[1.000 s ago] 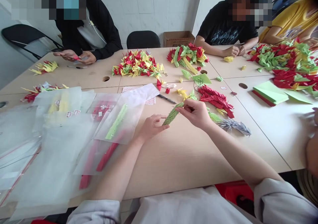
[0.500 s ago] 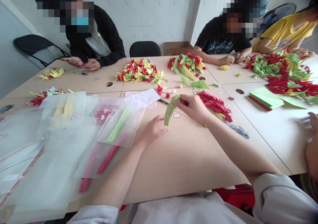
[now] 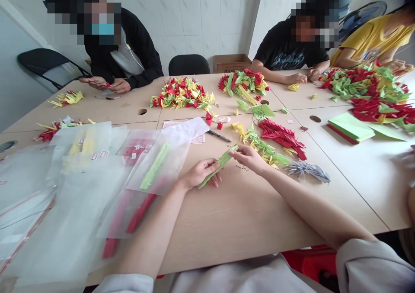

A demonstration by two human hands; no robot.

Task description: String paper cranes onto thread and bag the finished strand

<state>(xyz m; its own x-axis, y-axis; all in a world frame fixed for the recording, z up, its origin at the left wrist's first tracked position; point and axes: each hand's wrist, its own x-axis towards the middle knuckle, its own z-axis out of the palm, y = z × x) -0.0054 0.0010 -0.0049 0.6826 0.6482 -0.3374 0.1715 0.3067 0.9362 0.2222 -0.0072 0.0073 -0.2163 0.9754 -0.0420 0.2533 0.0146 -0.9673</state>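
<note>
A strip of stacked green folded paper cranes is stretched slantwise between my hands, just above the table. My left hand grips its lower end, thumb on top and fingers beneath. At the upper end, my right hand pinches the strip between thumb and fingers. A thin dark thread shows below the right hand. Beyond that hand lie a string of yellow and green cranes, a bundle of red ones and a grey bundle.
Clear plastic bags with coloured strips cover the left side. A black pen lies on a printed label sheet. Mixed crane piles stand farther back. Green paper sheets are stacked at right. Several people sit around the table.
The green strip has come down toward me and tilted flatter. My left hand has closed on its lower end. My right hand has moved lower, uncovering the yellow and green string.
</note>
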